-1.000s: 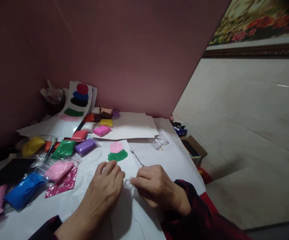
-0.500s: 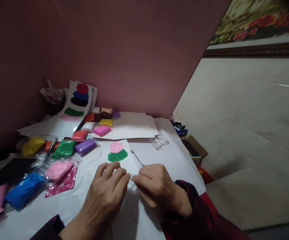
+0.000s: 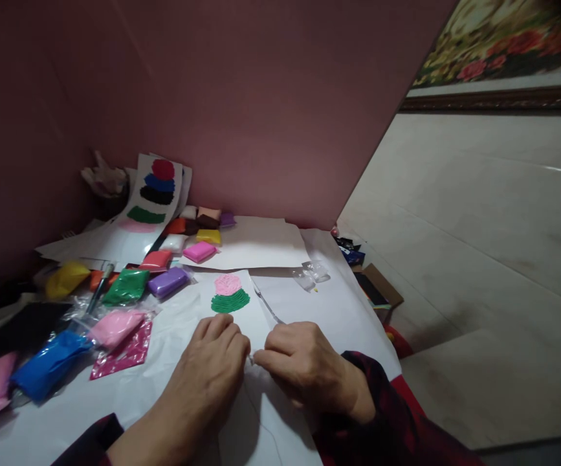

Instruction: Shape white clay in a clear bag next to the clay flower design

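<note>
My left hand (image 3: 212,369) and my right hand (image 3: 304,369) come together low over white paper, fingers closed in a pinch. Between their fingertips shows a tiny whitish piece (image 3: 251,358), mostly hidden; its kind is unclear. Just beyond the hands lies a white sheet (image 3: 258,330) bearing a ridged pink patch (image 3: 228,285) above a curved green patch (image 3: 230,301). A slim metal tool (image 3: 268,306) points away from my right hand; its near end is hidden behind the knuckles, so I cannot tell whether it is held.
Soft coloured packets, among them green (image 3: 125,287), purple (image 3: 168,282), blue (image 3: 52,366) and hot pink (image 3: 200,251), crowd the left side. A sheet with coloured bands (image 3: 151,194) leans at the back left. Clear plastic wrappers (image 3: 312,276) lie to the right.
My left fingers have curled in more and the hand has tilted forward. Both hands stay close together, with the fingertips slightly lower. The view has shifted a little.
</note>
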A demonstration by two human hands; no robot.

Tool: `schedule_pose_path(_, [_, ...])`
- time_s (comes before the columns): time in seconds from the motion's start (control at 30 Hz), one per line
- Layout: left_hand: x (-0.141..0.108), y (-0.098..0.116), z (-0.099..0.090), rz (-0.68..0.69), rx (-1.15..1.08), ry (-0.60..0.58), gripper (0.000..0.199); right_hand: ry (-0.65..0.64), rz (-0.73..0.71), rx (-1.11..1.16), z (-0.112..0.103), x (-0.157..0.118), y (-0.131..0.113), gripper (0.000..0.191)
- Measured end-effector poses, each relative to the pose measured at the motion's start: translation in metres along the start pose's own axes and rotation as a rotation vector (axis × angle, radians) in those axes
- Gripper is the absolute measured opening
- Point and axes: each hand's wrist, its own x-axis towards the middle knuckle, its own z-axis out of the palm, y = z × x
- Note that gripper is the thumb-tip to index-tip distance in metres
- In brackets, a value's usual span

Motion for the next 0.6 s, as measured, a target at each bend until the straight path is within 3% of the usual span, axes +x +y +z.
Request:
schedule_pose_path(0.1, [-0.004,-0.006,-0.006,-0.232,-0.427,-0.121,0.019,-0.004,-0.033,-0.021,-0.005,0.002,0.002,0.021])
schedule_pose_path(0.23, [0.001,-0.008,-0.022,-0.554,-1.092,-0.360,0.027,0.087,-0.059,-0.063,-0.009,0.002,0.005,0.025])
schedule_pose_path(0.33, [0.008,-0.005,-0.029,-0.756,-1.464,-0.349,0.026,0.211,-0.037,-0.095,-0.008,0.000,0.005,0.020])
schedule_pose_path(0.4, [0.011,-0.003,-0.029,-0.794,-1.545,-0.304,0.027,0.279,-0.033,-0.124,-0.008,-0.001,0.005,0.019])
schedule_pose_path(0.6, [0.008,-0.006,-0.026,-0.748,-1.449,-0.224,0.026,0.375,-0.005,-0.133,-0.007,-0.002,0.002,0.023])
